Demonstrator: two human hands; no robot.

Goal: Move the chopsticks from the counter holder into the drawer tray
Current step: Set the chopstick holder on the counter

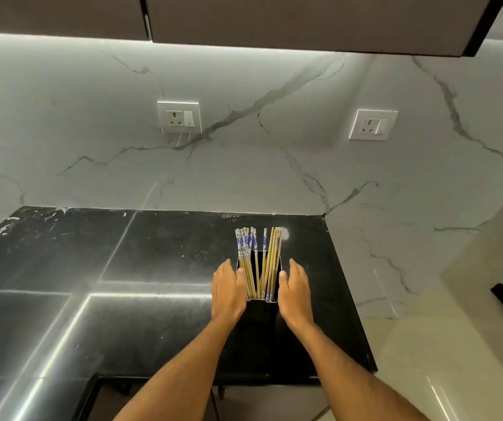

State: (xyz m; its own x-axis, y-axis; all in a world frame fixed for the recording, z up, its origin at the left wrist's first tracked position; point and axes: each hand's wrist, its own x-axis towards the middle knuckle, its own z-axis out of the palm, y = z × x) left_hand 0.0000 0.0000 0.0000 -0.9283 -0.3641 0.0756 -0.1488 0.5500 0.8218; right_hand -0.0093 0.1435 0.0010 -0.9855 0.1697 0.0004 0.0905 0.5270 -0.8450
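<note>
A bundle of chopsticks (259, 262) stands upright in a dark rectangular holder (262, 317) on the black counter (153, 253), towards its right end. Some chopsticks have white-and-blue patterned tops, others are plain bamboo. My left hand (227, 291) lies against the holder's left side with the thumb at the rim. My right hand (295, 291) lies against its right side the same way. Both hands clasp the holder between them. No drawer tray is in view.
The marble backsplash carries two wall sockets (179, 117) (373, 125). Dark upper cabinets (304, 19) hang overhead. The counter's right edge (362, 329) drops to a pale floor (426, 360). The front edge runs just below my forearms.
</note>
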